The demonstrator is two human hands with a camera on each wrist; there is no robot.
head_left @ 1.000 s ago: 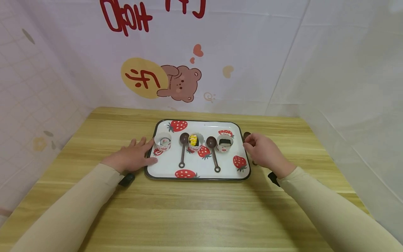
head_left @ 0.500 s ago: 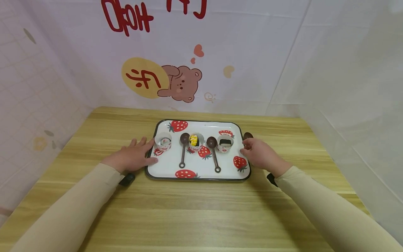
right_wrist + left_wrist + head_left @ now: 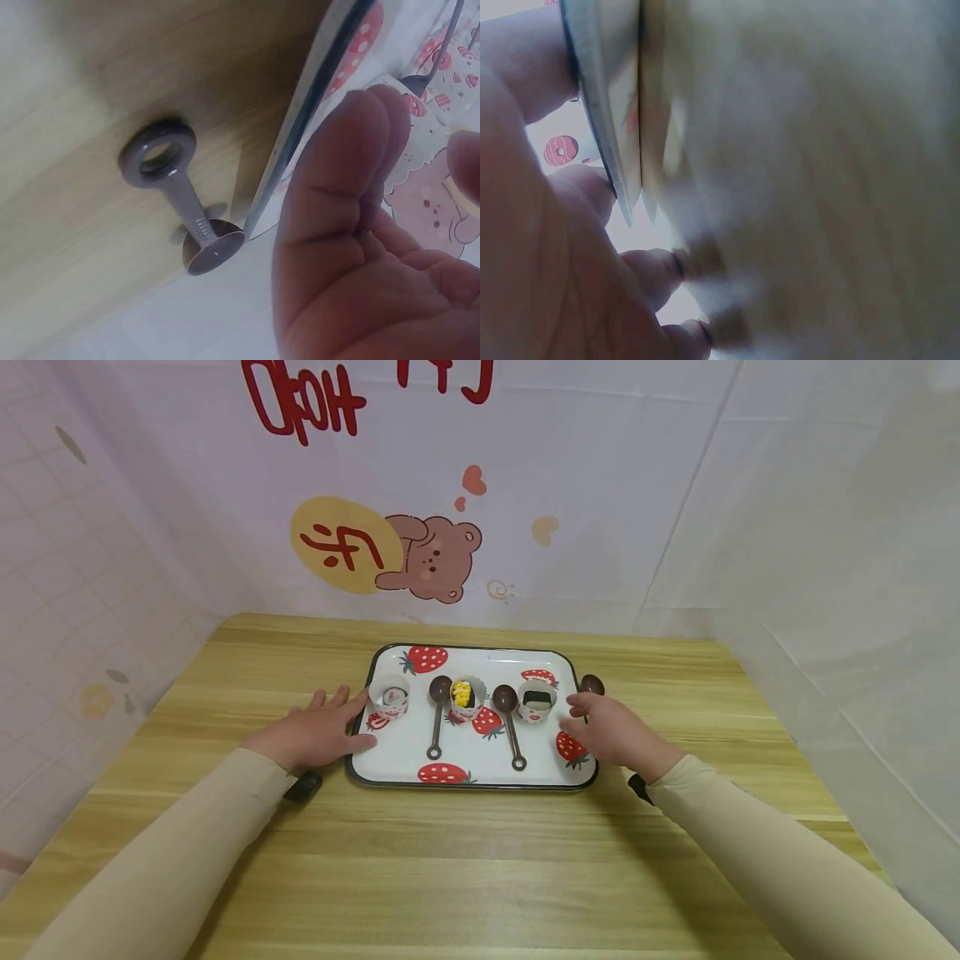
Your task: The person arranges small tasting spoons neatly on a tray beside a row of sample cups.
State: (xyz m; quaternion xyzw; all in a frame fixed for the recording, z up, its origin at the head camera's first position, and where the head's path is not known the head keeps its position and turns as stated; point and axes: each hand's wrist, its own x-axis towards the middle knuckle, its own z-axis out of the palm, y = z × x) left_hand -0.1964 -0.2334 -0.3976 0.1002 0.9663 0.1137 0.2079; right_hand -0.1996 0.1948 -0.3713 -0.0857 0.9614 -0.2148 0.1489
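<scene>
A white strawberry-patterned tray (image 3: 405,756) with a dark rim lies on the table. My left hand (image 3: 311,735) rests at its left edge, fingers spread and thumb over the rim, beside a paper cup (image 3: 389,713) with a sushi roll. Over the tray's right edge, my right hand (image 3: 618,735) has relaxed fingers and holds nothing. Nearest its fingertips is a paper cup (image 3: 534,717) with a seaweed-banded sushi piece. The middle paper cup (image 3: 467,714) carries a yellow-topped piece. Two brown measuring spoons (image 3: 506,698) lie between the cups; another measuring spoon (image 3: 187,199) lies outside the tray's right edge.
The wooden table (image 3: 450,877) extends in front of the tray and to both sides. Behind it hangs a white cloth (image 3: 585,460) with a printed bear. More white cloth (image 3: 840,568) borders the right side.
My right hand has moved left, away from the spoon beside the tray and over the tray's right rim, uncovering more of that spoon's bowl. The left hand has stayed put.
</scene>
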